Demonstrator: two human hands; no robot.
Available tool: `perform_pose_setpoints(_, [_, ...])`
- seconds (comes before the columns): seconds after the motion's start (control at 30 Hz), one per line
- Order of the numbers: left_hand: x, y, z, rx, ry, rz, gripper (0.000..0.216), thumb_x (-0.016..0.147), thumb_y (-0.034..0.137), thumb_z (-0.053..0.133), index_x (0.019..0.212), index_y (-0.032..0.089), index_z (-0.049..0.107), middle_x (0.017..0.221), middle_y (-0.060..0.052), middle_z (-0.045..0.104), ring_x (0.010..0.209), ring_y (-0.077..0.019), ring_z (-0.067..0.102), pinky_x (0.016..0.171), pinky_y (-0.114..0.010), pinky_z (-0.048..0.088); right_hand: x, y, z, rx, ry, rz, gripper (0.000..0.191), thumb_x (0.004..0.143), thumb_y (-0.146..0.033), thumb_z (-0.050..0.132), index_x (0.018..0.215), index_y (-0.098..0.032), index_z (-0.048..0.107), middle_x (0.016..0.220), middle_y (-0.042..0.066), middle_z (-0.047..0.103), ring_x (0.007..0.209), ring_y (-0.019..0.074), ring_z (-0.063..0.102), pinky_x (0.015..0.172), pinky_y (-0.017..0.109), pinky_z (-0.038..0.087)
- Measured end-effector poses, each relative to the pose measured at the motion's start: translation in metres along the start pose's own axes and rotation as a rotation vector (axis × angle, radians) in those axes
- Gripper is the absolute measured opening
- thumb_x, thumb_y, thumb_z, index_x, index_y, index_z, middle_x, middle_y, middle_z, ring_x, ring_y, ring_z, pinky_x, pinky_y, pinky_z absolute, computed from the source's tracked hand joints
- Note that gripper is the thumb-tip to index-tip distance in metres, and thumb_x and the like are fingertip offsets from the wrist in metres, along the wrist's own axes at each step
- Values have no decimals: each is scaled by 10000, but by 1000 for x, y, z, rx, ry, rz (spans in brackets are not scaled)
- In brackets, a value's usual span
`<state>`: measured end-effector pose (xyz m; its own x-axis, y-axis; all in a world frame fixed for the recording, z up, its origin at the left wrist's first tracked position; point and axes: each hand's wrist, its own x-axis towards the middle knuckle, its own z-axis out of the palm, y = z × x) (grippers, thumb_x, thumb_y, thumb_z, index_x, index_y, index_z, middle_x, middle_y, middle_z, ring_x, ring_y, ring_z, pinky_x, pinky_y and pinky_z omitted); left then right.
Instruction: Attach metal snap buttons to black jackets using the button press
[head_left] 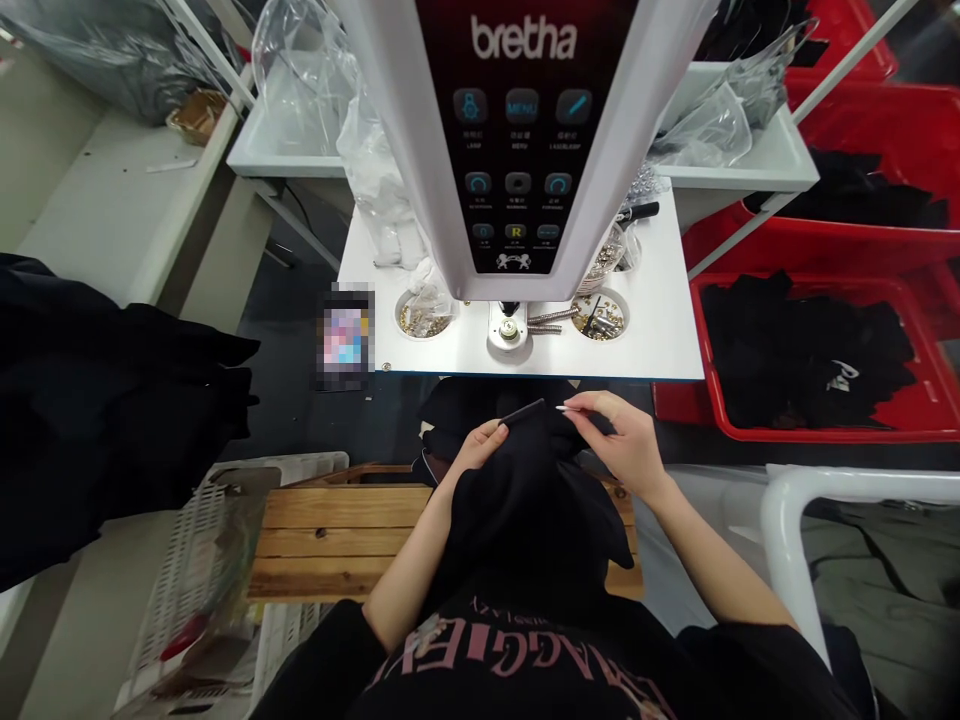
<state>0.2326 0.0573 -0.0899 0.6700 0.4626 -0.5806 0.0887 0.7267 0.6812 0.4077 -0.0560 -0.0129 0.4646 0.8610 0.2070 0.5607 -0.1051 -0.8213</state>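
Two hands (left (478,449), right (628,447)) pinch garment (529,505).

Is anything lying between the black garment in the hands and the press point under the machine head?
Nothing visible. The left hand and right hand pinch the black garment in front of the white table; bare surface leads to the press point. The springs lie to its right.

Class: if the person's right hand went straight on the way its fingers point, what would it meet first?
Probably the raised edge of the black garment, pinched by the left hand; the right hand points left towards it, though depth is unclear.
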Motion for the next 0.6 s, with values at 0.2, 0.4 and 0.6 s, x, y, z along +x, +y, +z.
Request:
perform_pose_setpoints(0.2, [-2,-2,1,-45,-19,-1,459,565,482,808,817,126,664,655,-2,639,576,-107,579,540,-189,425,7,-1,7,1,-38,-73,128,865,-261,544,936,-236,647,912,35,694,867,187,653,827,355,540])
perform_pose_setpoints(0.4, [-3,-2,0,-102,-55,-21,416,561,439,824,796,131,673,645,4,633,566,-92,564,546,-178,409,4,0,6,-1,-99,-107,122,862,-237,547,938,-241,642,932,28,693,883,180,653,839,347,539])
perform_pose_setpoints(0.6, [-4,-1,3,-123,-49,-43,418,555,434,829,799,132,674,659,2,644,575,-95,571,552,-179,410,3,0,4,-5,-124,-131,130,861,-220,544,946,-246,639,938,26,691,883,177,653,833,347,541])
